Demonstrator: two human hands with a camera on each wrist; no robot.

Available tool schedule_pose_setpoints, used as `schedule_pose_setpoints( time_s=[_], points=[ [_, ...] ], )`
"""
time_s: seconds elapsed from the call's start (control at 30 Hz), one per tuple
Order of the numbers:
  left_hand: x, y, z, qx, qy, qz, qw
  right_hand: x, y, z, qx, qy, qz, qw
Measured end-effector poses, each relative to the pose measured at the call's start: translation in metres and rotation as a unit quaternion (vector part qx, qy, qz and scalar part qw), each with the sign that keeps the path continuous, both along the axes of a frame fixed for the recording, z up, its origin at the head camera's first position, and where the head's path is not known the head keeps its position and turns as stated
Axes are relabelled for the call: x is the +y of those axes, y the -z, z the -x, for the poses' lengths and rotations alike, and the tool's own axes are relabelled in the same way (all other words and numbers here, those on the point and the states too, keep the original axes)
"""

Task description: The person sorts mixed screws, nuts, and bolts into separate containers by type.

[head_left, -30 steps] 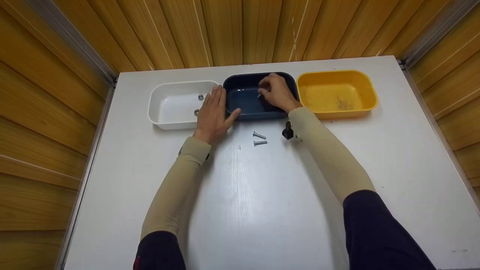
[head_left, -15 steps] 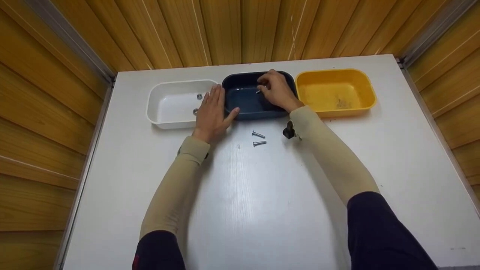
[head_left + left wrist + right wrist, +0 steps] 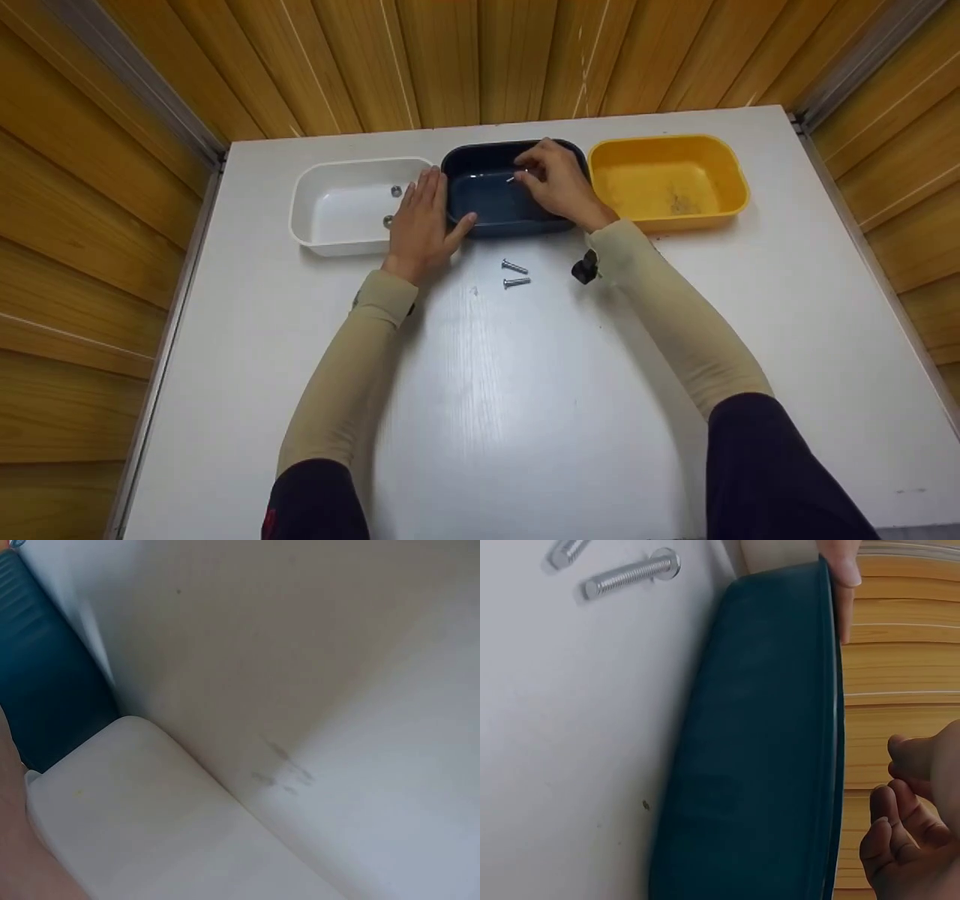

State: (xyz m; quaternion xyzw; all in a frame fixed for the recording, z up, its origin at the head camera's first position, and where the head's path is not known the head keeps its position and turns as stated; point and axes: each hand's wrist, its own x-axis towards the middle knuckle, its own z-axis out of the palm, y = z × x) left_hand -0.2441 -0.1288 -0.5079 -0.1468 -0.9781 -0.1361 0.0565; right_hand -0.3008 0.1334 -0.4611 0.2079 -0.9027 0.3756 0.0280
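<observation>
My left hand (image 3: pixel 421 225) lies with straight fingers over the touching rims of the white tray (image 3: pixel 301 202) and the dark blue tray (image 3: pixel 517 227). Its thumb rests at the blue tray's front rim. Above the blue tray's right half, my right hand (image 3: pixel 559 184) pinches a bolt (image 3: pixel 511 179) between thumb and fingers; only a thin silvery end shows. In the right wrist view the curled fingers (image 3: pixel 904 821) hide it. Two more bolts, an upper bolt (image 3: pixel 514 266) and a lower bolt (image 3: pixel 517 283), lie on the table before the blue tray.
The white tray holds a nut (image 3: pixel 396 191) and another nut (image 3: pixel 388 221) beside my left fingers. At the right stands a yellow tray (image 3: pixel 667 223) with a dull smudge on its floor. A slatted wooden wall (image 3: pixel 517 67) closes off the white table (image 3: pixel 480 420) at the back.
My right hand has risen slightly with the bolt, and its forearm has swung a little to the right. The left hand stays on the rims. The head view has shifted slightly.
</observation>
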Motion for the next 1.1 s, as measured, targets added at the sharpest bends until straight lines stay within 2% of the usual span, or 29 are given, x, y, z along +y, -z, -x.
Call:
schedule_pose_setpoints(
  time_s=[0.23, 0.57, 0.87, 1.1],
  points=[
    [0.000, 0.002, 0.003, 0.005, 0.001, -0.004, 1.0000, 0.009, -0.002, -0.018, 0.026, -0.009, 0.027, 0.999],
    [0.002, 0.000, 0.003, 0.002, -0.003, 0.000, 1.0000, 0.018, -0.002, -0.041, 0.012, -0.023, 0.054, 0.998],
    [0.002, -0.001, 0.003, -0.002, -0.004, 0.003, 1.0000, 0.020, 0.015, -0.065, 0.001, -0.035, 0.075, 0.997],
    [0.002, -0.002, 0.002, 0.001, -0.004, -0.002, 1.0000, 0.020, 0.030, -0.077, -0.001, -0.047, 0.091, 0.995]
  ],
)
